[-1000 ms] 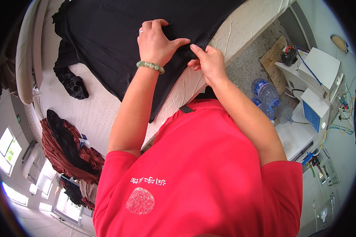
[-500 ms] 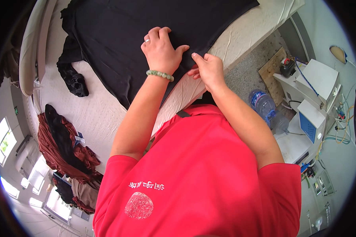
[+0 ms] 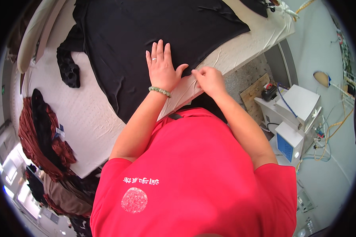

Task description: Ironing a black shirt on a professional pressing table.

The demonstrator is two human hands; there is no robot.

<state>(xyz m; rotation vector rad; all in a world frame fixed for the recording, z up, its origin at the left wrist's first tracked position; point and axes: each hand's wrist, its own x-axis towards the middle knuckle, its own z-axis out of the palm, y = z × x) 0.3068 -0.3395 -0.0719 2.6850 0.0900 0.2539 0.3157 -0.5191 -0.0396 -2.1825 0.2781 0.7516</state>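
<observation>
A black garment (image 3: 122,43) lies spread on the pale cloth-covered table (image 3: 95,118), with one sleeve (image 3: 69,67) bunched at its left. My left hand (image 3: 163,71) rests palm down on the fabric, fingers stretched forward and thumb out to the side. It wears a ring and a beaded bracelet. Just right of that thumb, my right hand (image 3: 210,81) is closed in a pinch at the garment's near edge, by the table's front. Its fingertips partly hide what they grip.
Dark red and black clothes (image 3: 47,138) hang over the table's left end. A dark pointed tool (image 3: 257,6), partly cut off, stands at the far right of the table. Beyond the right edge are a wooden board (image 3: 255,94) and white box-shaped equipment (image 3: 298,104) with cables.
My left hand's fingers have straightened and flattened on the garment. My right hand's fingers have drawn into a tighter pinch at the edge. The whole view has shifted.
</observation>
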